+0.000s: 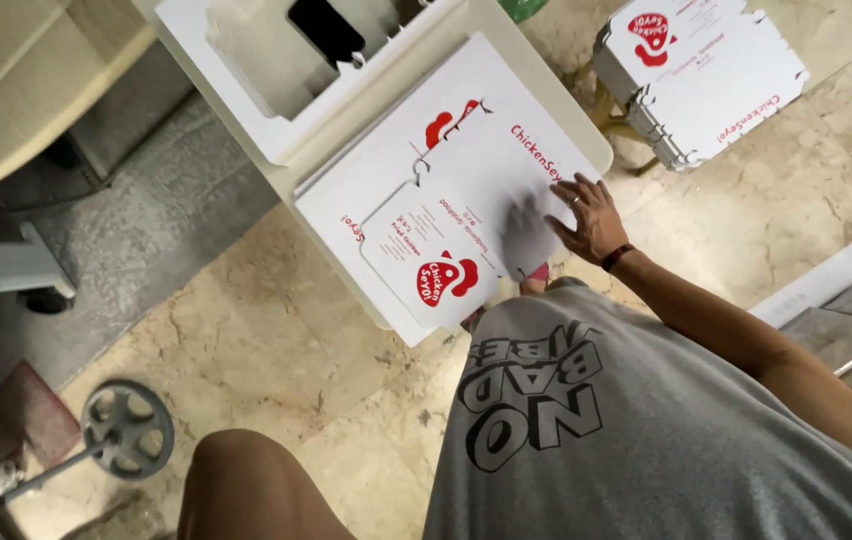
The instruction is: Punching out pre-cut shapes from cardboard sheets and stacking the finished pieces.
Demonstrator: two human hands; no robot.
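On the white bench [586,140], the right hand [586,215] rests with fingers spread flat on the top flat carton blank [466,215]; another stack [696,70] lies far right.

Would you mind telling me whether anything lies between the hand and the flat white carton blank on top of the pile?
Nothing visible does. The right hand already rests with spread fingers directly on the top carton blank near its right edge. The left hand is out of view.
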